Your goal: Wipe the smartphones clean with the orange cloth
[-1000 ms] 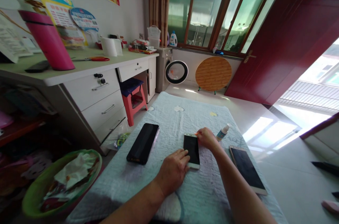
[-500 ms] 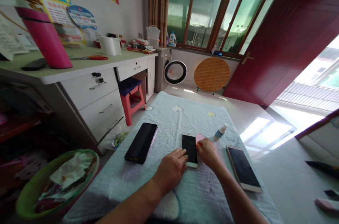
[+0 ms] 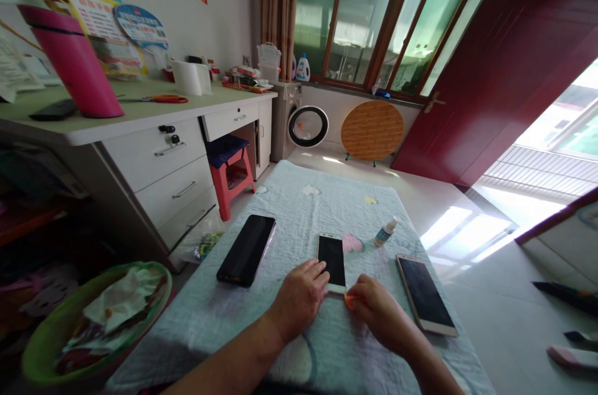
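A white-framed smartphone [image 3: 331, 255] lies screen up on a pale blue quilted cloth. My left hand [image 3: 301, 295] is closed on its lower left edge, fingers bent together over the screen's border and holding it down. At the phone's bottom right corner, my right hand [image 3: 374, 304] pinches a small orange piece [image 3: 349, 300], mostly covered by the fingers; its exact kind is hard to make out. A larger black smartphone [image 3: 247, 248] rests to the left. On the right lies a gold-framed smartphone [image 3: 426, 295], with a small spray bottle [image 3: 385, 232] standing beyond my right hand.
The cloth [image 3: 322, 202] covers a low table. Left of it stand a green basket [image 3: 166, 295] with crumpled paper and a red stool [image 3: 233, 177]. A white desk [image 3: 163, 158] carries a pink tumbler [image 3: 77, 65], scissors [image 3: 168, 98] and a paper roll [image 3: 191, 77].
My right hand has slid toward me along the phone's right edge, from its middle to the bottom corner, with the orange piece. My left hand keeps its place on the phone.
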A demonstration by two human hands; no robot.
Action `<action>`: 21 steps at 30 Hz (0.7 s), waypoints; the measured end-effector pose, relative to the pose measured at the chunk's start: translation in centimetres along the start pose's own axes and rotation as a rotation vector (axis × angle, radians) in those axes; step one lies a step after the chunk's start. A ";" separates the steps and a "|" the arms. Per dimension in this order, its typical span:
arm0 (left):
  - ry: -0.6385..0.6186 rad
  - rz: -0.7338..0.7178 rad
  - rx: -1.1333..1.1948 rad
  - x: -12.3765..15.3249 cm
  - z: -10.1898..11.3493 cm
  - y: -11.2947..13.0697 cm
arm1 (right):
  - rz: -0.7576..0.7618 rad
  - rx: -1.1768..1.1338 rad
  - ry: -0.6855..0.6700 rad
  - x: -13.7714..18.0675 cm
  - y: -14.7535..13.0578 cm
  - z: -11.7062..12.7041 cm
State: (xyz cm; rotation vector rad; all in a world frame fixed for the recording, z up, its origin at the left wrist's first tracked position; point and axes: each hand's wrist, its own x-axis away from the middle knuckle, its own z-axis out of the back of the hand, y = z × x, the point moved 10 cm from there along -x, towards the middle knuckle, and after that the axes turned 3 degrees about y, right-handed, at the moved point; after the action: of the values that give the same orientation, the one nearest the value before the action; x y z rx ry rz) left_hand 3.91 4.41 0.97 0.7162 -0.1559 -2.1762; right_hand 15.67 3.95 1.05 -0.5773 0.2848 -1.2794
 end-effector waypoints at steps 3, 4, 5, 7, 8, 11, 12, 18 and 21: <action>0.021 0.010 -0.034 -0.1 0.2 0.2 | 0.100 -0.084 -0.096 -0.1 -2.0 0.2; 0.034 0.015 -0.051 -0.1 0.4 0.3 | 0.119 -0.086 -0.070 -0.5 -2.4 0.7; 0.047 0.017 -0.069 -0.1 0.6 0.5 | 0.127 -0.071 -0.016 -1.1 -2.7 1.2; 0.050 -0.001 -0.097 -0.1 0.8 1.0 | 0.132 -0.016 0.109 -2.5 -3.1 2.0; 0.037 -0.026 -0.103 -0.1 0.7 1.4 | 0.132 0.016 0.166 -3.2 -3.2 2.2; -0.008 -0.117 -0.111 0.3 0.4 2.8 | 0.163 0.111 0.238 -5.1 -3.8 1.7; -0.014 -0.136 -0.117 0.4 0.5 3.1 | 0.175 0.143 0.230 -5.6 -3.9 1.2; -0.056 -0.117 -0.157 0.9 0.4 3.9 | 0.202 0.271 0.189 -8.6 -3.3 0.2; -0.048 -0.089 -0.221 1.3 0.1 4.1 | 0.160 0.308 0.227 -10.8 -2.4 1.1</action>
State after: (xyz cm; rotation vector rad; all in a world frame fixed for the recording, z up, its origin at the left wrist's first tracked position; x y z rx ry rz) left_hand 6.03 0.73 1.85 0.5543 0.0925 -2.2521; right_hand 11.32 14.12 2.05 -0.1434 0.3082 -1.2047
